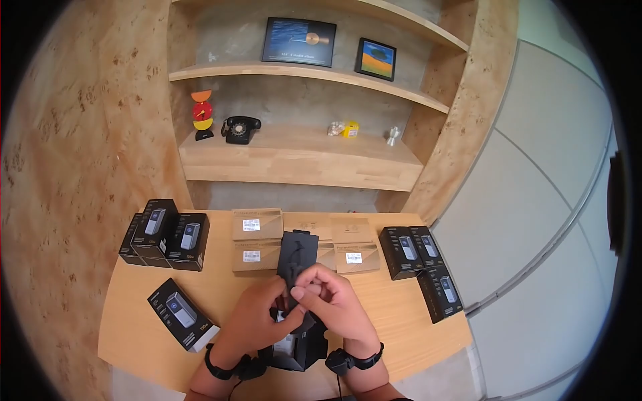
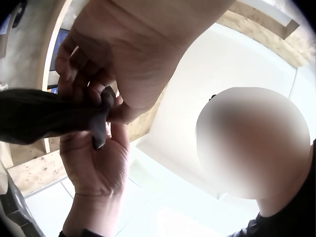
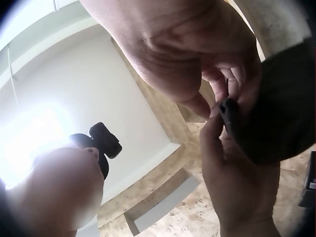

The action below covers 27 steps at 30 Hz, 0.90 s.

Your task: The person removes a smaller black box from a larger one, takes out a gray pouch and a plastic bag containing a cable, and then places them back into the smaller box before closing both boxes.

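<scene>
Both hands are together at the near end of a dark grey pouch-like piece (image 1: 299, 252), which stretches away from them toward the brown boxes. My left hand (image 1: 253, 317) pinches its edge from the left, and my right hand (image 1: 338, 309) pinches it from the right, fingertips close to each other. The left wrist view shows the dark pouch (image 2: 44, 116) as soft and creased, narrowing to a gathered end between the fingers. Under the hands stands an opened black box (image 1: 314, 347) with something pale inside, partly hidden by the hands.
Several brown cardboard boxes (image 1: 257, 226) with white labels stand along the table's back. Black printed boxes are grouped at the left (image 1: 188, 242) and right (image 1: 441, 292). Another black box (image 1: 179, 314) lies at the front left. Behind the table (image 1: 394, 334) are shelves (image 1: 301, 160) with a black telephone (image 1: 239, 129).
</scene>
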### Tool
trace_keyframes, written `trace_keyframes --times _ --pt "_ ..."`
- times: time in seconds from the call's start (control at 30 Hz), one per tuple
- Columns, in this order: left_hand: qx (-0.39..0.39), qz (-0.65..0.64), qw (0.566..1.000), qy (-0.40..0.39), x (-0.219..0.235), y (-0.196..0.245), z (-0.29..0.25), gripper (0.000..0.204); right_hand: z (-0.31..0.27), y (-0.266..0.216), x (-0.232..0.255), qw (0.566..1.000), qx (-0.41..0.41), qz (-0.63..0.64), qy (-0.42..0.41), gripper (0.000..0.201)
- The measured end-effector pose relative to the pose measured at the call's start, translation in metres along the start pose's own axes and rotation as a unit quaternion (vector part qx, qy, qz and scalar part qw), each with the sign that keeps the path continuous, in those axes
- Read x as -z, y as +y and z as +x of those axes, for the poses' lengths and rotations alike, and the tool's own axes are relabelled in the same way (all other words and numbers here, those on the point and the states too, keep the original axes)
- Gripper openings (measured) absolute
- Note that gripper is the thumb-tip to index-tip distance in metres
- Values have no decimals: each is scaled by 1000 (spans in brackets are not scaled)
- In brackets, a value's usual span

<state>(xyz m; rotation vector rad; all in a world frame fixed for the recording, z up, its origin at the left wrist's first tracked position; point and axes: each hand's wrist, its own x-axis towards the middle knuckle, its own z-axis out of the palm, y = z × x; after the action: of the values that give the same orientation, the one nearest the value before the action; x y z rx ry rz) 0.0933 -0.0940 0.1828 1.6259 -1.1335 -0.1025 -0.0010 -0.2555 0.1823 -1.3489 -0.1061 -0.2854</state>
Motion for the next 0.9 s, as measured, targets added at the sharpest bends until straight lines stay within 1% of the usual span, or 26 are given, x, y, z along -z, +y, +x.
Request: trace_keyframes --times 0.03,0.13,0.23,0.33,0.43,0.53,0.63,0.73,0.83,0.9 --pt "-3 -1 1000 2 0 2 -1 17 0 -4 -3 1000 -2 -13 3 6" --pt "36 -26 999 2 6 17 0 20 0 -9 -8 999 -13 -37 19 8" --pt "26 6 999 -34 8 6 -5 21 1 -14 -10 999 -5 -31 16 10" --pt "-3 -4 1000 -28 3 6 -6 21 2 1 -3 993 6 -113 36 13" --pt "8 1 997 -78 5 1 -4 19 4 4 -4 982 30 -173 70 17" --pt "50 -11 996 -76 7 -3 -2 16 4 4 -2 978 8 -196 66 17" --pt "64 15 997 -41 10 3 1 15 5 2 -3 975 25 -211 72 16" --pt "91 57 994 12 14 -5 -3 17 3 -3 1 959 15 -264 98 14" --pt "87 94 986 108 15 -13 -1 19 3 -11 0 923 35 -339 180 16" --pt "103 88 987 92 20 -10 1 19 4 -13 0 891 37 -404 204 18"
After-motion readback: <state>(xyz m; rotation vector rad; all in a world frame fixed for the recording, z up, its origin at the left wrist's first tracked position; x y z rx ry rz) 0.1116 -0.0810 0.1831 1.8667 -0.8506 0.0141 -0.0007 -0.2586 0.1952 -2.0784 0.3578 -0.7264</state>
